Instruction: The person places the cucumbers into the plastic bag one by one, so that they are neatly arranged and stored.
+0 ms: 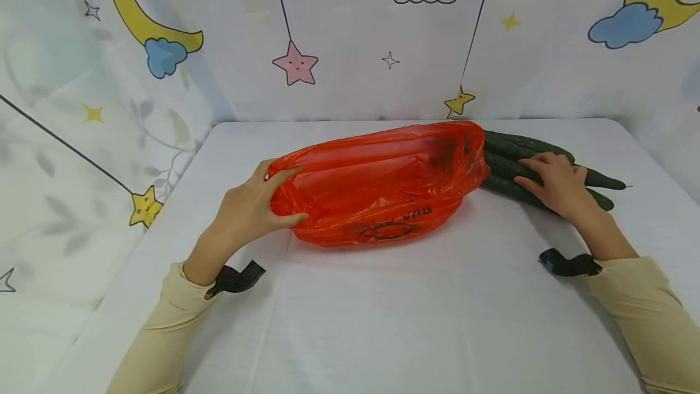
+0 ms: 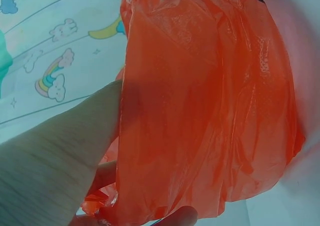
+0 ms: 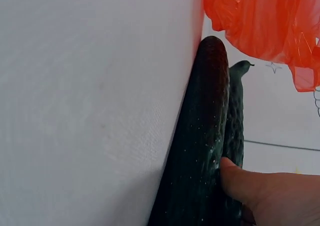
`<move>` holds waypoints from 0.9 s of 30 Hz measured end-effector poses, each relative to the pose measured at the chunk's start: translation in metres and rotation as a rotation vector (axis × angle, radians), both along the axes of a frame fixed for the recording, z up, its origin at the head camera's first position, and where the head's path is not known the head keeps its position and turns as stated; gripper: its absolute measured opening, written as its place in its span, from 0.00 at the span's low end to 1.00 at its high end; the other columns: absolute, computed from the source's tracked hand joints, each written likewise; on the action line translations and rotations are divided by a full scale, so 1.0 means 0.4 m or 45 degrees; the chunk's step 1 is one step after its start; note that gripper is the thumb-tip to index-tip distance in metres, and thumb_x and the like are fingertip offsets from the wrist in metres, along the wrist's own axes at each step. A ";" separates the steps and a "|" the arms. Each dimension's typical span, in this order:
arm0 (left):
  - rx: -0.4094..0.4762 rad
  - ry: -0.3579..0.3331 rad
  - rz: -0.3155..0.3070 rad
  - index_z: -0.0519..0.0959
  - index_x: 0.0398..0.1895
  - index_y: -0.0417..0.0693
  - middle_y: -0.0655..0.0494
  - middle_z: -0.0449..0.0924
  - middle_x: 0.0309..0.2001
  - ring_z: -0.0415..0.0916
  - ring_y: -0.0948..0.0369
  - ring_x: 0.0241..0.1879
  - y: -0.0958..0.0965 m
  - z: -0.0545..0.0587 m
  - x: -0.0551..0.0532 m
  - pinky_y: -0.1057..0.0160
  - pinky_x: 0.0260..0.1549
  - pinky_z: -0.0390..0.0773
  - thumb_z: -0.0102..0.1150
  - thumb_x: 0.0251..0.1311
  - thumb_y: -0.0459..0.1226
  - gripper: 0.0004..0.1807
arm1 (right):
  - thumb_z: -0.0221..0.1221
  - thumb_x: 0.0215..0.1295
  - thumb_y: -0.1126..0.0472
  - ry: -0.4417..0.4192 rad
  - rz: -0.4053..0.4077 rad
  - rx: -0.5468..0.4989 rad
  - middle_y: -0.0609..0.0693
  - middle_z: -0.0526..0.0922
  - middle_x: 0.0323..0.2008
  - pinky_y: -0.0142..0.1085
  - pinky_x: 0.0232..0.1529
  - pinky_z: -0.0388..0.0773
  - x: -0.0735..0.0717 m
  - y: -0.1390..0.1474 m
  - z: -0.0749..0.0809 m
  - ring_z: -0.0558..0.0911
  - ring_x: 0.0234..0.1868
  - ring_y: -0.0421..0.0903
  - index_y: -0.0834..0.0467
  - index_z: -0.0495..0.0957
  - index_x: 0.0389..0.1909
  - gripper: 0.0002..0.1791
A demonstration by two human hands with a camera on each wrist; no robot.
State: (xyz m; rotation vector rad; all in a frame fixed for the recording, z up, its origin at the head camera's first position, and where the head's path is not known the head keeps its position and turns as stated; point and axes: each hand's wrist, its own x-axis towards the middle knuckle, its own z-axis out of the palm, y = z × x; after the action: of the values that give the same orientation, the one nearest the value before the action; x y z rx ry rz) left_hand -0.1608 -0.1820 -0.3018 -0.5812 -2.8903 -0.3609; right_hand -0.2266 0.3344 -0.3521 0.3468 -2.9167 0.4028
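Note:
An orange-red plastic bag with dark print lies lengthwise on the white table. My left hand holds its left end, with the thumb on the near side and fingers at the top. In the left wrist view the bag hides part of that hand. At the bag's right end lie several dark green cucumbers, their left ends hidden by the bag in the head view. My right hand grips the cucumbers from above. In the right wrist view its thumb presses along a cucumber, whose rounded tip shows below the bag.
A white cloth covers the table. Behind it hangs a pale curtain printed with moons, stars and clouds. Dark bands sit at both wrists, over the ends of beige sleeves.

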 end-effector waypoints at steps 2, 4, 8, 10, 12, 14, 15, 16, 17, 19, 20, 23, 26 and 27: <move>0.002 0.000 0.000 0.68 0.69 0.54 0.39 0.62 0.66 0.69 0.57 0.17 -0.001 0.000 0.001 0.58 0.20 0.77 0.70 0.50 0.56 0.43 | 0.59 0.68 0.62 0.008 0.017 0.000 0.75 0.67 0.51 0.71 0.44 0.52 -0.002 -0.001 -0.003 0.62 0.53 0.76 0.72 0.71 0.54 0.20; 0.003 0.002 -0.001 0.68 0.69 0.54 0.39 0.62 0.65 0.70 0.57 0.17 -0.001 0.000 0.002 0.58 0.20 0.78 0.70 0.50 0.56 0.43 | 0.58 0.68 0.64 0.015 0.027 -0.014 0.76 0.66 0.51 0.71 0.44 0.50 -0.003 -0.003 -0.006 0.61 0.53 0.77 0.73 0.71 0.53 0.19; 0.003 0.004 -0.002 0.68 0.69 0.54 0.39 0.63 0.65 0.70 0.57 0.17 -0.001 0.001 0.002 0.58 0.20 0.78 0.70 0.50 0.56 0.43 | 0.57 0.69 0.65 0.000 0.021 -0.044 0.77 0.64 0.51 0.71 0.46 0.47 -0.004 -0.003 -0.010 0.58 0.55 0.78 0.74 0.69 0.53 0.19; 0.002 0.010 -0.003 0.68 0.69 0.54 0.39 0.63 0.65 0.69 0.57 0.17 -0.001 0.001 0.002 0.58 0.20 0.77 0.71 0.49 0.56 0.43 | 0.57 0.69 0.64 -0.013 0.014 -0.053 0.78 0.63 0.51 0.72 0.47 0.46 -0.003 -0.002 -0.010 0.58 0.55 0.79 0.74 0.68 0.53 0.19; 0.000 0.013 -0.003 0.68 0.69 0.55 0.39 0.63 0.65 0.69 0.57 0.17 -0.002 0.002 0.002 0.58 0.19 0.77 0.71 0.49 0.56 0.43 | 0.57 0.69 0.64 -0.023 0.006 -0.047 0.79 0.62 0.52 0.72 0.47 0.47 -0.002 -0.002 -0.008 0.57 0.55 0.79 0.74 0.67 0.53 0.20; -0.001 0.014 -0.003 0.68 0.69 0.54 0.39 0.63 0.65 0.69 0.57 0.17 -0.001 0.002 0.001 0.58 0.19 0.77 0.71 0.49 0.56 0.43 | 0.58 0.68 0.64 -0.017 0.014 -0.037 0.80 0.63 0.52 0.72 0.49 0.49 0.000 -0.004 -0.003 0.59 0.55 0.79 0.75 0.68 0.53 0.20; -0.002 0.012 -0.002 0.68 0.69 0.54 0.39 0.63 0.65 0.69 0.57 0.17 -0.001 0.003 0.001 0.58 0.19 0.77 0.71 0.49 0.56 0.43 | 0.58 0.68 0.65 -0.012 0.024 -0.030 0.80 0.64 0.52 0.72 0.51 0.51 0.002 -0.006 -0.001 0.60 0.55 0.79 0.76 0.68 0.53 0.20; -0.003 0.010 -0.001 0.68 0.69 0.54 0.39 0.63 0.65 0.69 0.57 0.17 -0.001 0.003 0.002 0.58 0.19 0.77 0.70 0.49 0.56 0.43 | 0.59 0.67 0.65 -0.004 0.040 -0.025 0.80 0.66 0.52 0.72 0.52 0.54 0.002 -0.008 0.002 0.62 0.55 0.79 0.76 0.68 0.53 0.20; -0.004 0.007 0.000 0.68 0.69 0.54 0.39 0.62 0.65 0.70 0.57 0.17 -0.001 0.004 0.002 0.58 0.19 0.77 0.70 0.49 0.56 0.43 | 0.59 0.67 0.66 -0.010 0.054 -0.023 0.80 0.68 0.51 0.71 0.52 0.58 0.003 -0.008 0.004 0.64 0.54 0.78 0.77 0.68 0.53 0.21; -0.006 0.003 0.004 0.67 0.69 0.55 0.39 0.62 0.66 0.70 0.57 0.17 -0.001 0.004 0.002 0.58 0.19 0.77 0.70 0.49 0.56 0.43 | 0.59 0.67 0.67 -0.014 0.083 -0.031 0.80 0.70 0.49 0.69 0.49 0.65 0.004 -0.010 0.008 0.69 0.51 0.78 0.79 0.67 0.53 0.22; -0.008 0.001 0.005 0.67 0.69 0.55 0.39 0.62 0.66 0.70 0.57 0.17 -0.001 0.004 0.002 0.58 0.20 0.77 0.70 0.50 0.56 0.43 | 0.58 0.67 0.67 -0.025 0.093 -0.037 0.80 0.71 0.48 0.68 0.48 0.67 0.004 -0.010 0.009 0.71 0.50 0.77 0.79 0.66 0.54 0.22; -0.010 -0.003 0.006 0.67 0.69 0.54 0.39 0.62 0.66 0.70 0.56 0.18 -0.002 0.003 0.002 0.58 0.20 0.78 0.70 0.50 0.56 0.43 | 0.57 0.68 0.67 -0.048 0.105 -0.063 0.80 0.73 0.48 0.67 0.47 0.69 0.003 -0.009 0.009 0.73 0.48 0.76 0.79 0.65 0.56 0.23; -0.011 -0.004 0.002 0.67 0.69 0.54 0.39 0.62 0.66 0.71 0.56 0.19 -0.002 0.003 0.002 0.57 0.21 0.79 0.70 0.49 0.57 0.44 | 0.57 0.67 0.68 -0.024 0.128 -0.071 0.78 0.72 0.52 0.67 0.50 0.67 0.002 -0.006 0.008 0.72 0.52 0.75 0.76 0.66 0.58 0.23; -0.010 -0.003 0.000 0.67 0.69 0.54 0.39 0.62 0.66 0.72 0.56 0.19 -0.002 0.002 0.001 0.57 0.21 0.79 0.70 0.49 0.57 0.44 | 0.58 0.67 0.68 -0.005 0.137 -0.075 0.78 0.73 0.53 0.67 0.50 0.67 0.002 -0.005 0.009 0.73 0.52 0.75 0.75 0.67 0.59 0.23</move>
State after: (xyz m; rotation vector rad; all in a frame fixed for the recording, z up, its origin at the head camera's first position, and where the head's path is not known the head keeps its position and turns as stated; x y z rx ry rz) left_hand -0.1604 -0.1827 -0.3009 -0.5821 -2.8954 -0.3502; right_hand -0.2257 0.3323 -0.3486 0.4958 -2.8911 0.5038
